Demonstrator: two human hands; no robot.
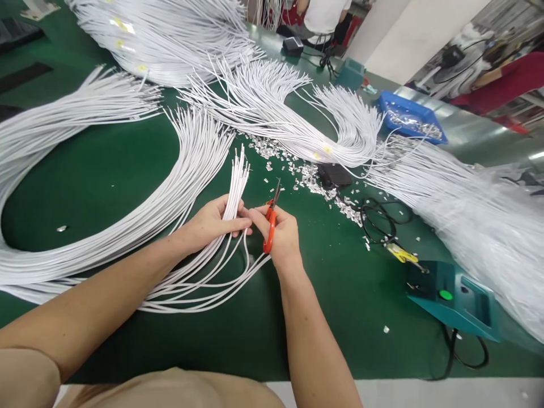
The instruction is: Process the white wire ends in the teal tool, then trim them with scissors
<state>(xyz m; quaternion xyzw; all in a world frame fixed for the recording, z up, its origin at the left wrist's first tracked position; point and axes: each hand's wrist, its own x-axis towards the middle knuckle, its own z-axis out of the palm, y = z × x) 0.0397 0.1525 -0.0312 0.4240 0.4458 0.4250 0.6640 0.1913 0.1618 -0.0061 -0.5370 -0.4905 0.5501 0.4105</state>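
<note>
Fingers of my left hand point(208, 224) close round a bunch of white wires point(238, 184), tips upward, over the green table point(340, 317); should this grip slacken, the bunch could fan out. Below, loose wires point(178, 310) sag in loops, liable to tangle if tugged. To the right, my right hand point(284, 238) holds scissors point(271, 226), blades pointing away; a careless wrist turn could nick a wire. Whether its fingertips also pinch one, I cannot tell. Farther right, strewn metal bits point(312, 180) could catch among lowered tips.

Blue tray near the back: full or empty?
The tray is partly filled: small silvery pieces lie inside, and bare blue shows beside them.
</note>
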